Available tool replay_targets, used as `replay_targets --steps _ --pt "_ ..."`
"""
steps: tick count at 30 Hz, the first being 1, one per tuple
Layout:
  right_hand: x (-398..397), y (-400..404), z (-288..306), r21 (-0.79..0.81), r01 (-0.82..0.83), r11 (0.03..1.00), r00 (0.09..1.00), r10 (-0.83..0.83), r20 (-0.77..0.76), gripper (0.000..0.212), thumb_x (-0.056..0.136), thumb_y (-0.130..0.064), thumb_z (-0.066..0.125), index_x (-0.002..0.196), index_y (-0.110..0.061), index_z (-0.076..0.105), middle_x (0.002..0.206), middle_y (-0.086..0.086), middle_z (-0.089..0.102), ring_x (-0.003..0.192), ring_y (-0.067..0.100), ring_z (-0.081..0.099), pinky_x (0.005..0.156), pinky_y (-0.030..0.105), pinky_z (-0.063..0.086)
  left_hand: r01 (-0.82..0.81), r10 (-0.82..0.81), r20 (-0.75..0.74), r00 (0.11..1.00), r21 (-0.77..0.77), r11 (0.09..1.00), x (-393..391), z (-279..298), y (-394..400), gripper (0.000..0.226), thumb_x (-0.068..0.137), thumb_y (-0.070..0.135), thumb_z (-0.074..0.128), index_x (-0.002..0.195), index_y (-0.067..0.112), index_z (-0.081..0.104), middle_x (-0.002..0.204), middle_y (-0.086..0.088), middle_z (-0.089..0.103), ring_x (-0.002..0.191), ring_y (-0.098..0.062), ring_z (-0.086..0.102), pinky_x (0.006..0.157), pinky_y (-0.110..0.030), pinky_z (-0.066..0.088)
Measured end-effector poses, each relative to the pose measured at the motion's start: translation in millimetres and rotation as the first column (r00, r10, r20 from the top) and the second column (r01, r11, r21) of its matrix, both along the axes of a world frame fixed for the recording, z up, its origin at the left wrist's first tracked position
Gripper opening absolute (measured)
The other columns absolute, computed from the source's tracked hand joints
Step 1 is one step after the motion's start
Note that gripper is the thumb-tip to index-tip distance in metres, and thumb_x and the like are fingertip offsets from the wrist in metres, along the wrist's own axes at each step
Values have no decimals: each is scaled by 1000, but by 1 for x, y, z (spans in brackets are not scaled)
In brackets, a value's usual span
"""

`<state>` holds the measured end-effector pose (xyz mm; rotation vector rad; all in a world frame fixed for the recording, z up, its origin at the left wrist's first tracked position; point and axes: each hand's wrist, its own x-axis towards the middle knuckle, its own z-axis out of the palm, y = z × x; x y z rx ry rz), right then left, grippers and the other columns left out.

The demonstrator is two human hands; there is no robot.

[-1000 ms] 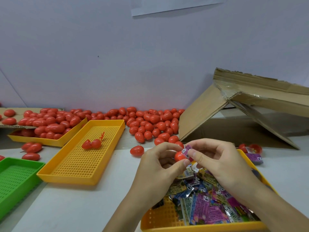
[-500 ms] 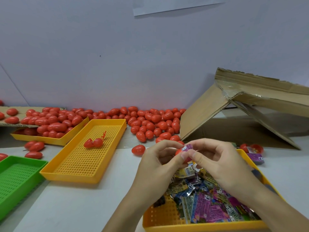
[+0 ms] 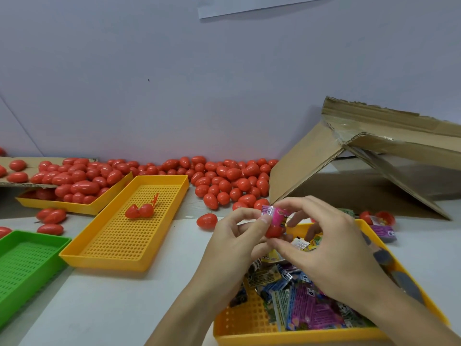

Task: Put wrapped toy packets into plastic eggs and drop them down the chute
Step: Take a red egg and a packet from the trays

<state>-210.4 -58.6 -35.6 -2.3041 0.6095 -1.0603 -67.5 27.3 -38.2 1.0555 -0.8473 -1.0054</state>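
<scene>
— Two hands meet above the packet tray (image 3: 252, 323): what step is this?
— Stuffing. The left hand (image 3: 232, 243) pinches the pink packet (image 3: 274, 214) and the red egg half (image 3: 274, 231); the right hand (image 3: 331, 248) curls round the egg from the other side.
— Next?
— Probably pressing the packet fully in, then closing the shell before the cardboard chute (image 3: 349, 166).
— Changed?
— More of the packet shows than half a second ago.

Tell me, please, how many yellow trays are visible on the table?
3. One far left piled with red eggs, one in the middle holding an opened egg, one near right full of toy packets. More may lie outside the view.
</scene>
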Motion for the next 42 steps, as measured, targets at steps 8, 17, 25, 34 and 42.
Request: replay_targets --steps 8,17,25,34,42 --pt "-2 0 0 -6 -68 998 998 68 5 39 77 -40 73 116 -36 65 109 -22 57 111 3 54 81 5 39 77 -79 112 991 21 997 1 -2 -1 28 98 31 60 113 12 73 106 -18 74 96 -30 72 86 -34 58" --pt "-8 -7 7 -47 -122 991 992 122 -4 39 76 -32 75 114 -24 72 108 -18 62 107 7 60 84 9 43 128 -142 158 977 95 987 0 -5 -3 38 90 46 60 106 14 74 91 -15 74 89 -26 72 78 -33 60" --pt "-8 -5 5 8 -164 986 986 164 13 42 75 -27 85 115 -28 72 112 -18 65 111 4 61 88 13 46 120 -131 173 976 74 990 -2 -6 -3 29 94 42 57 107 21 73 85 -2 73 75 -15 69 66 -27 56" --pt "-3 -3 0 -20 -155 988 987 155 39 39 79 -19 77 118 -17 70 114 -12 65 107 7 62 83 11 47 187 -203 176 963 104 977 -1 -5 -2 29 95 47 54 87 25 71 73 -9 72 68 -23 71 63 -26 56" --pt "-4 -3 1 6 -157 988 985 156 72 40 81 -23 81 119 -21 69 112 -17 65 105 9 63 83 23 52 144 -158 190 969 85 986 -2 -9 -3 43 92 57 54 110 23 71 85 -5 73 80 -18 70 67 -28 55"
